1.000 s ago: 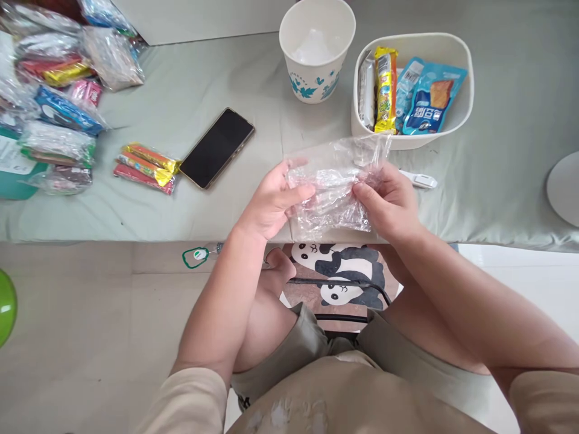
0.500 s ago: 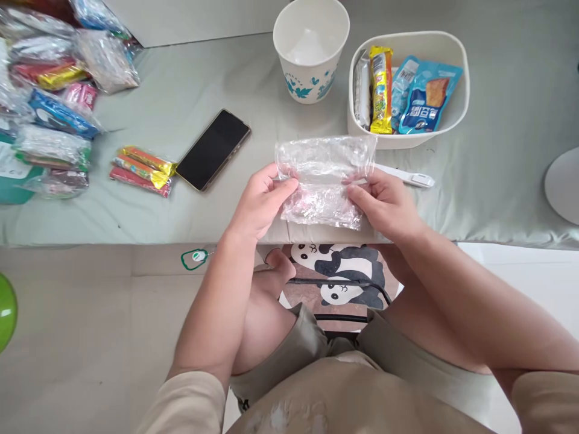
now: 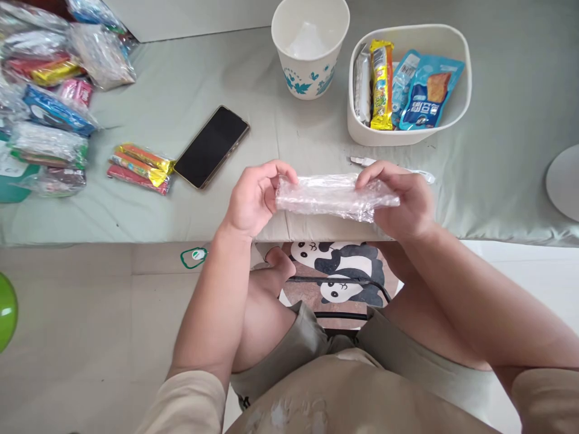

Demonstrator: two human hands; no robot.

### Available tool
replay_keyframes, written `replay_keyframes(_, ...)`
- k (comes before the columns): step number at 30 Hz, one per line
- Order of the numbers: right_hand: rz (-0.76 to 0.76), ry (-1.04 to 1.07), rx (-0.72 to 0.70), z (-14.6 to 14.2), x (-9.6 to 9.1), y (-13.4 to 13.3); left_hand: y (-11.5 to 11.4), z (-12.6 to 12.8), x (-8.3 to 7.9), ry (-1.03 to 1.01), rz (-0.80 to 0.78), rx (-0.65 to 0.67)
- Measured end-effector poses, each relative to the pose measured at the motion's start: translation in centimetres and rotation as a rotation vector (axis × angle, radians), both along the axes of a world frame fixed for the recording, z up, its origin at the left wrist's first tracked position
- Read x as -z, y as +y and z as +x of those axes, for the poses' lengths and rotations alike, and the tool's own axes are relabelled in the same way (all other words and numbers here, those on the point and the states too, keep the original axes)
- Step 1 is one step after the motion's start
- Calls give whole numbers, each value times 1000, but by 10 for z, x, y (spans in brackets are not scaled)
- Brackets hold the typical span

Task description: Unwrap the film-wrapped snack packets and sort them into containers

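Observation:
A clear crinkled plastic bag (image 3: 332,196) is held flat and edge-on just above the front edge of the table, between both my hands. My left hand (image 3: 253,199) pinches its left end with fingers curled. My right hand (image 3: 402,199) grips its right end, fingers over the top. A white tub (image 3: 409,135) holding several snack packets stands behind the bag, and a white paper cup (image 3: 310,51) with blue leaves stands to the tub's left.
A black phone (image 3: 211,146) lies left of my hands, beside a small bundle of snack sticks (image 3: 138,169). Bagged snacks (image 3: 49,90) are heaped at the far left. A white pen-like thing (image 3: 423,176) lies behind my right hand. A round white object (image 3: 563,181) sits at the right edge.
The bag was spread open facing me; both hands have since tipped and folded it into a narrow flat strip, lower and closer to the table's edge.

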State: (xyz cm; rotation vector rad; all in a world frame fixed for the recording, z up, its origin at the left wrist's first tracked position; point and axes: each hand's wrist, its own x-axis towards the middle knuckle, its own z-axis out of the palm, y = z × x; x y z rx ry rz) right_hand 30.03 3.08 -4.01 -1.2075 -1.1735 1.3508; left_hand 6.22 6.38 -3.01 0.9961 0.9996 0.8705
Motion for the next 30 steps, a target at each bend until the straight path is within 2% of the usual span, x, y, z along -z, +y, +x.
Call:
replay_keyframes(3,-6,-224,-47,4,4,-2,-1,0,4,93,-12,0)
replay_keyframes(5,4,-284,-47,6,7,-3,-2,1,6,145,35,-41)
replay_keyframes(8,102,-205,39,10,7,-2,-5,1,4,144,99,-76)
replay_keyframes(10,130,-80,69,14,1,0,-8,3,0,126,101,1)
replay_keyframes(12,43,26,-41,16,-7,1,-10,5,-3,122,91,125)
replay_keyframes(15,-220,24,-401,12,-18,-1,-10,11,-3,158,121,207)
replay_keyframes(17,-343,-53,-540,8,-21,-4,-10,15,-2,214,187,102)
replay_keyframes(18,-376,-94,-545,6,-22,-6,-10,17,-1,253,230,5)
replay_keyframes(20,-386,-159,-478,3,-21,-9,-12,22,-1,339,336,-201)
replay_keyframes(22,-352,-185,-421,2,-20,-10,-17,29,-2,414,445,-282)
replay_keyframes(24,-281,-175,-400,0,-19,-10,-22,37,-3,451,547,-180)
replay_keyframes(27,-149,-124,-395,-2,-19,-8,-25,45,-2,449,648,74)
replay_keyframes(30,-75,-72,-422,-3,-18,-7,-24,45,-1,434,578,223)
